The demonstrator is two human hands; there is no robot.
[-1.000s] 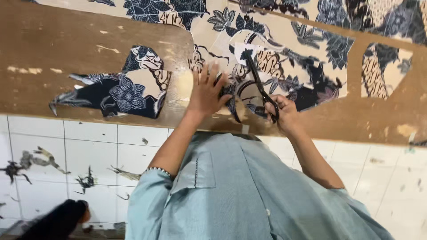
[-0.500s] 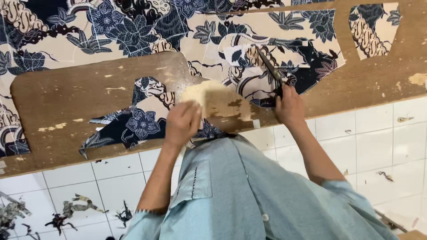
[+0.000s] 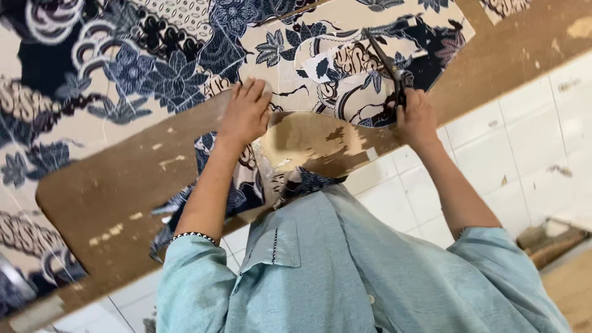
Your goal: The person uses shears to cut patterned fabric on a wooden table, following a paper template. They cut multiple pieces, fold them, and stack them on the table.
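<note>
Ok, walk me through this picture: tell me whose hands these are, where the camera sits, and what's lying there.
There is no machine here. One camera is worn on a person's head and looks down at their own two hands, so the light blue shirt in the lower part is the wearer's. On the brown worn board lies patterned fabric, dark blue and cream with flowers. The left hand presses flat on the fabric at its cut edge. The right hand grips black scissors, blades pointing away across the fabric. A loose cut piece hangs near the board's edge. White tiles lie beyond the board.
</note>
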